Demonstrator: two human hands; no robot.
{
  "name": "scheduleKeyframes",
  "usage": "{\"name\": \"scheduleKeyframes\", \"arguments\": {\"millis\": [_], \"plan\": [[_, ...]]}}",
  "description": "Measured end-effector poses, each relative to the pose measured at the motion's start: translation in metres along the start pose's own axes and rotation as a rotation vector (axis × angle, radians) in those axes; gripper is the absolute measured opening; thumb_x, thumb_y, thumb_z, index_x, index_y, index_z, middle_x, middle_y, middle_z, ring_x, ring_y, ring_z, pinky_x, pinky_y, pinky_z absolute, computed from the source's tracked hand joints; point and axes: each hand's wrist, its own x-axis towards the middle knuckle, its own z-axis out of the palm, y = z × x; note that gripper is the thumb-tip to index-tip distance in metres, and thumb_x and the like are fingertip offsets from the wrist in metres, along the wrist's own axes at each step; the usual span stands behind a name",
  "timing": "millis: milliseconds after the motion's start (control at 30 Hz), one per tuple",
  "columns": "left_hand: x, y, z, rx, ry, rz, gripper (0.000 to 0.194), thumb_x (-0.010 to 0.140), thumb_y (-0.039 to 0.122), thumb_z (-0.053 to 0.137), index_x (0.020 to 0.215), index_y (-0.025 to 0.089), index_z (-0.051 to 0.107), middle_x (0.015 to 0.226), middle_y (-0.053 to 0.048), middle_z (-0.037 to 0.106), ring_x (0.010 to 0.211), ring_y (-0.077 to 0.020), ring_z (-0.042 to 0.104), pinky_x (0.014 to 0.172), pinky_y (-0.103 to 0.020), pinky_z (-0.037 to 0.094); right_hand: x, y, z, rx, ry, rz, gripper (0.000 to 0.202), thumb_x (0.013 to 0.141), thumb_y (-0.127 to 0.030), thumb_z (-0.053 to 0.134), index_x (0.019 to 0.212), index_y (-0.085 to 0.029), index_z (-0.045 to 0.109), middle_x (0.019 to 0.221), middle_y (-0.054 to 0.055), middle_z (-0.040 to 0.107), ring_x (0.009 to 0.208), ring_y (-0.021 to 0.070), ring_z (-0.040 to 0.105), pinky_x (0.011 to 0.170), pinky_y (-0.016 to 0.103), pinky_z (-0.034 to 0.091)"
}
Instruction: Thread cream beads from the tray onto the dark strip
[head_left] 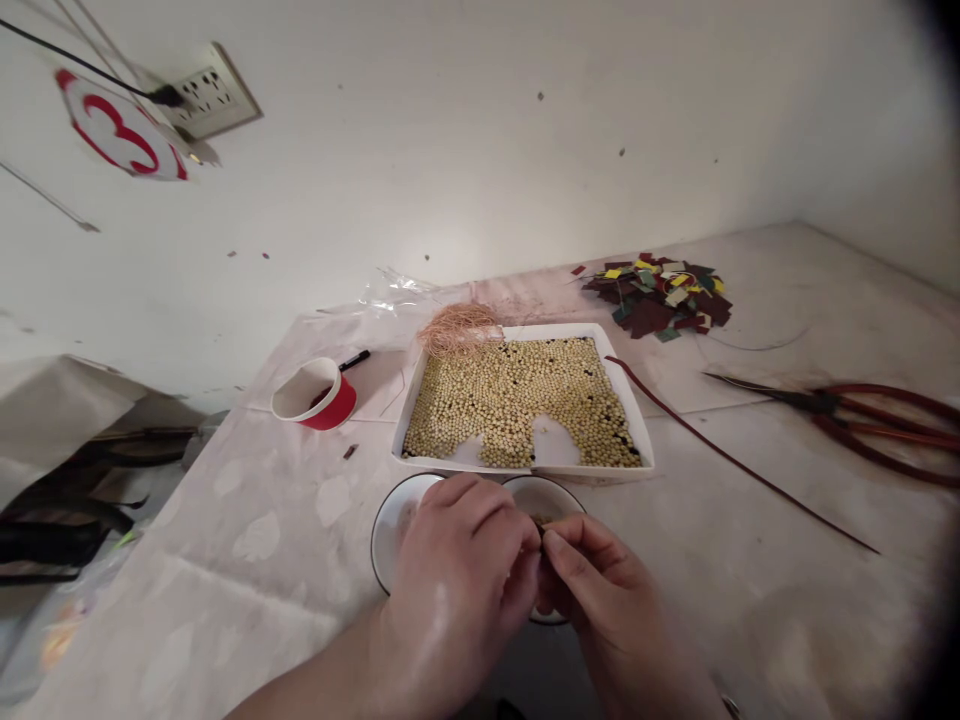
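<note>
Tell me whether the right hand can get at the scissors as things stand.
Probably yes: the scissors lie out to that side, with only a thin dark red strip across the way. The right hand seems busy pinching something small, though.

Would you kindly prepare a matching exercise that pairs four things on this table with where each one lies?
Things:
1. Red-and-white paper cup
2. Scissors
3. Copper-coloured strands
4. Left white bowl

Places:
A. To the right of the white tray
B. Partly hidden by the left hand
C. Left of the tray, beside a black pen
D. Bunched at the tray's back left corner

Pairs: 1-C, 2-A, 3-D, 4-B
</note>
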Motion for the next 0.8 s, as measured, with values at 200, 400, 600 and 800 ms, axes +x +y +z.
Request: {"name": "scheduleKeyframes", "arguments": {"millis": [200, 400, 600, 800], "plan": [[-0.003, -0.004, 0.003, -0.003, 0.02, -0.007, 0.008, 0.072, 0.011, 0.061, 0.068, 0.018, 0.06, 0.069, -0.002, 0.064, 0.067, -0.0182, 0.057, 0.062, -0.035, 0.046, 0.0, -0.004, -0.002, -0.003, 0.078, -0.066, 0.031, 0.074, -0.046, 0.07, 0.067, -0.019, 0.058, 0.056, -0.003, 0.054, 0.052, 0.0104, 0.048, 0.052, 0.023, 0.039], [-0.005, -0.016, 0.016, 0.093, -0.184, -0.036, 0.008, 0.075, 0.014, 0.061, 0.069, 0.017, 0.064, 0.067, -0.003, 0.064, 0.068, -0.0205, 0.058, 0.063, -0.037, 0.048, 0.001, -0.003, -0.002, 0.022, 0.085, -0.085, 0.029, 0.073, -0.044, 0.071, 0.066, -0.019, 0.06, 0.057, -0.003, 0.055, 0.052, 0.0096, 0.049, 0.05, 0.022, 0.04], [0.011, -0.045, -0.001, 0.197, -0.138, -0.08, 0.013, 0.085, 0.021, 0.053, 0.08, 0.02, 0.065, 0.08, -0.003, 0.066, 0.08, -0.0197, 0.059, 0.075, -0.036, 0.048, -0.002, -0.001, -0.002, 0.044, 0.096, -0.052, 0.029, 0.071, -0.045, 0.074, 0.067, -0.02, 0.06, 0.057, -0.003, 0.056, 0.052, 0.0097, 0.049, 0.051, 0.022, 0.04], [0.05, -0.083, -0.004, 0.312, -0.226, -0.123, 0.014, 0.081, 0.018, 0.056, 0.082, 0.02, 0.07, 0.082, -0.005, 0.067, 0.084, -0.0219, 0.06, 0.078, -0.036, 0.047, 0.0, -0.002, -0.001, 0.034, 0.08, -0.036, 0.03, 0.07, -0.046, 0.074, 0.066, -0.019, 0.059, 0.056, -0.004, 0.056, 0.051, 0.0094, 0.049, 0.051, 0.022, 0.039]]}}
